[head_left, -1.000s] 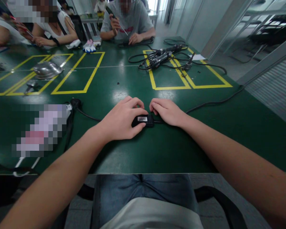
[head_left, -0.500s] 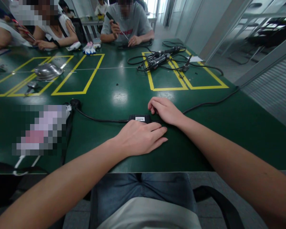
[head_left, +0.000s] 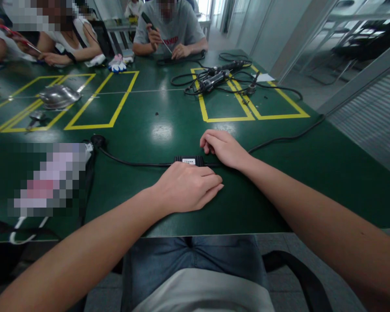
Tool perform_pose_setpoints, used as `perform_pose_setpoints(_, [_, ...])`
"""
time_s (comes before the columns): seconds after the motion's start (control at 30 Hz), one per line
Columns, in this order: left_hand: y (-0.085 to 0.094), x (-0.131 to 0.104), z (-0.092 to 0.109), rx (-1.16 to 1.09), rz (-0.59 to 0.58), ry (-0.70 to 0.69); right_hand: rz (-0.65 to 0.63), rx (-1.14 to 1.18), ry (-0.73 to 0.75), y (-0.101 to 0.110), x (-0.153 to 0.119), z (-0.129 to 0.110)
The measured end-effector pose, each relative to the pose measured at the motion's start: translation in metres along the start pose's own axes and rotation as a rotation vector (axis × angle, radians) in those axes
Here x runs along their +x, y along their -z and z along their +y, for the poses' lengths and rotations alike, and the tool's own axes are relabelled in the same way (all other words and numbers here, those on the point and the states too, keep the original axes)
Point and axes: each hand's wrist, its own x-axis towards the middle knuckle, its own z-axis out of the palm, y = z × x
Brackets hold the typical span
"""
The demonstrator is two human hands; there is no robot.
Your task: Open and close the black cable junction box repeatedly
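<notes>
A small black box with a white label (head_left: 189,161), set in a black cable (head_left: 139,164), lies on the green table. My left hand (head_left: 189,186) rests palm down just in front of the box, covering its near edge, with fingers stretched out and nothing held. Whether its hidden underside touches the box I cannot tell. To the right, my right hand (head_left: 223,147) lies on its side with fingers loosely curled in and nothing seen in them. The cable runs beneath that wrist and comes out on its far side towards the right table edge.
A plug (head_left: 98,141) ends the cable at left, beside a blurred-out item (head_left: 50,177). Corded black power tools (head_left: 214,81) lie across yellow tape boxes at back right. A shiny metal part (head_left: 60,96) sits back left. Across the table a person (head_left: 170,32) holds a tool.
The view has shifted slightly. The fingers of my left hand have drawn a little closer together; my right hand stays curled in place.
</notes>
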Motion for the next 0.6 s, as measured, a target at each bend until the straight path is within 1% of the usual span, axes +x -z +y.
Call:
perform_pose_setpoints(0.17, [-0.0025,-0.0008,0.0007,0.004,0.027,-0.003,0.004,0.001,0.021,-0.0009,0.0000,0.0013])
perform_pose_setpoints(0.33, [-0.0035,-0.0003,0.0024,0.045,0.023,0.019,-0.005,0.004,0.022,-0.0003,-0.0001,0.0015])
perform_pose_setpoints(0.43, [-0.0036,0.0007,0.0032,0.053,0.053,0.026,-0.005,0.003,0.022,-0.0003,-0.0005,0.0005])
perform_pose_setpoints(0.6, [-0.0019,0.0009,0.0039,0.009,0.055,0.058,-0.005,0.019,0.021,-0.0001,-0.0003,0.0004])
